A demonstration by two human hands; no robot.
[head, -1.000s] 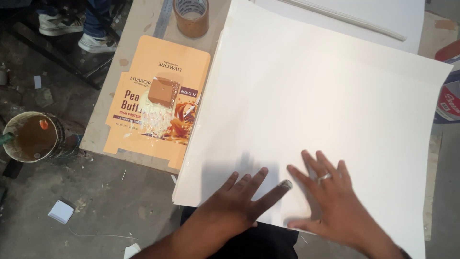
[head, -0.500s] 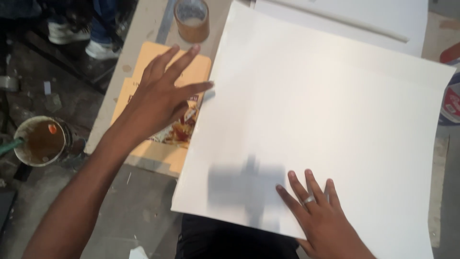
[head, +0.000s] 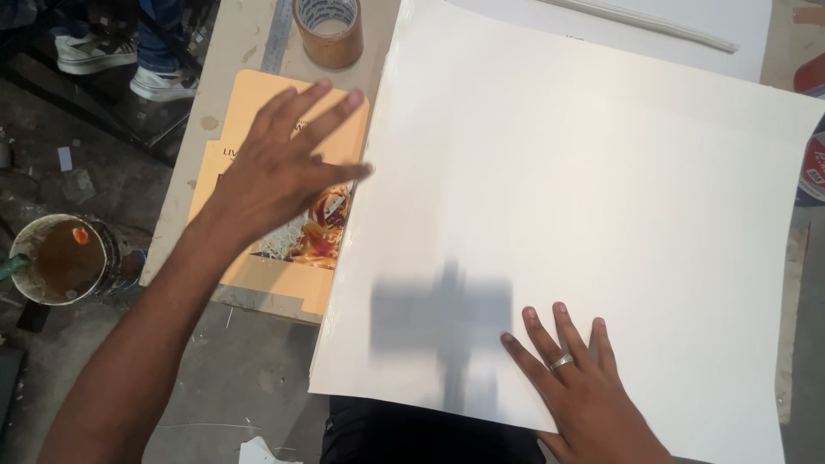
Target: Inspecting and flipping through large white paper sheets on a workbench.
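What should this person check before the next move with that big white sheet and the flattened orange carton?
1. Right hand flat on the white sheet: ok.
2. Left hand over the orange carton, fingers spread: ok; whether it touches, cannot tell.
3. Sheet's near edge hangs past the table: not ok.
4. Tape roll apart from the left hand: ok.
5. Tin of brown liquid is on the floor, off the table: ok.

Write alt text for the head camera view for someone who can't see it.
The right hand presses flat on a large white sheet on a workbench, while the left hand hovers open over a flattened orange carton. A roll of brown tape stands behind it.
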